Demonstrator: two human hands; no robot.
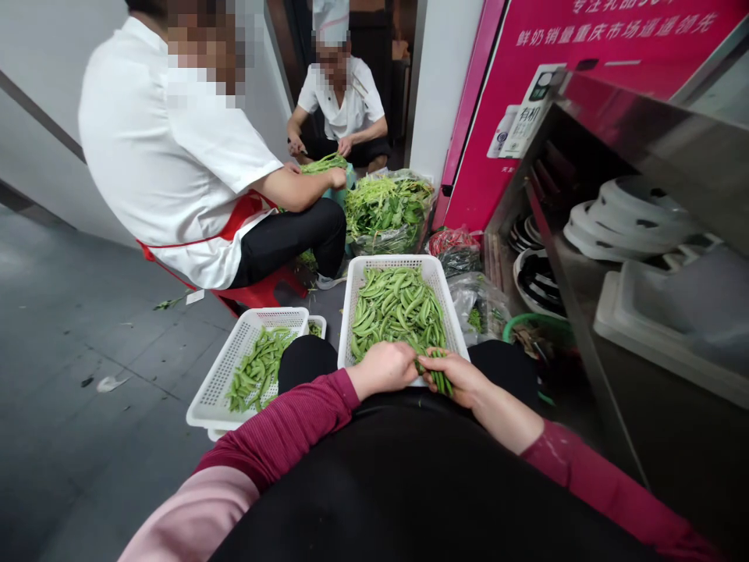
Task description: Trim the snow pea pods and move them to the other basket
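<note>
A white perforated basket [448,300] full of green pea pods [401,308] rests in front of my lap. Over its near edge, my right hand [459,376] is closed around several pea pods, whose ends stick out below the fingers. My left hand [389,367] is closed in a pinch and meets the fingertips of my right hand. What lies between the left fingers is too small or hidden to make out. To the left, a second white basket [219,375] holds more pea pods [257,371].
Two people in white jackets sit ahead, one on a red stool [263,289], handling green stems. Between them and my basket stands a large bag of leafy greens [389,207]. At right are a metal shelf [585,328] with white containers and a green-rimmed tub [541,318].
</note>
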